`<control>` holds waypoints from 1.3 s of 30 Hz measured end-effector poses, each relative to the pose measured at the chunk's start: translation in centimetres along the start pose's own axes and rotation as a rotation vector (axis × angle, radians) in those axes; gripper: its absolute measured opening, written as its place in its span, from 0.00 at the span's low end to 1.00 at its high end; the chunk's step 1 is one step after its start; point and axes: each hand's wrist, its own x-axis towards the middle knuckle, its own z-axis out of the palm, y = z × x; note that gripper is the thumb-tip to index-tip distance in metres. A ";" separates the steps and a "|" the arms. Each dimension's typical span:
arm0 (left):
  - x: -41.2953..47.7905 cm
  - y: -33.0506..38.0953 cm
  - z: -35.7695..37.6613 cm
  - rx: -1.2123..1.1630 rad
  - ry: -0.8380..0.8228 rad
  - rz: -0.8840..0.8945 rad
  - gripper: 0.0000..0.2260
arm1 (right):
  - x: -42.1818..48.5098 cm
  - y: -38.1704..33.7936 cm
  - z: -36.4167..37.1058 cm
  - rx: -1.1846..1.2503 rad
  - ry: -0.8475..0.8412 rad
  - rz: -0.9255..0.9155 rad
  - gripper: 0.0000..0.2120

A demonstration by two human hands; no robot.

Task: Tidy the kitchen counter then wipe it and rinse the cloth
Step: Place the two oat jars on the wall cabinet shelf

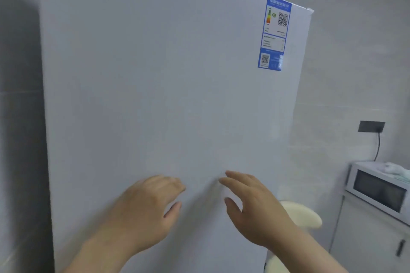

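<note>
The left hand [146,204] and right hand [250,201], 2 empty hands with relaxed fingers, face a white fridge door [155,73]; a crumpled pale cloth [397,169] lies on the microwave [377,190].

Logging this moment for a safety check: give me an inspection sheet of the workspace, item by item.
Surface: no counter in view; large white refrigerator door fills the frame.
Job's things: pale crumpled cloth lying on white microwave oven.
Clutter: nothing seen.
Hands: left hand and right hand open, empty, by the door; contact unclear.
Cables: thin black cable hangs from black wall socket.
Surroundings: blue energy label on door; cream rounded object behind it; grey cabinet under microwave.
</note>
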 end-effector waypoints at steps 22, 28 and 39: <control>1.0 31.3 4.4 -0.705 -0.668 -0.016 0.08 | -32.7 11.2 -20.0 0.223 0.032 0.742 0.14; 0.4 40.9 3.7 -0.874 -0.632 0.047 0.09 | -40.4 10.7 -26.4 0.164 0.117 0.852 0.13; 1.5 53.1 2.1 -0.966 -0.677 0.303 0.08 | -51.0 9.8 -33.9 0.014 0.330 1.029 0.18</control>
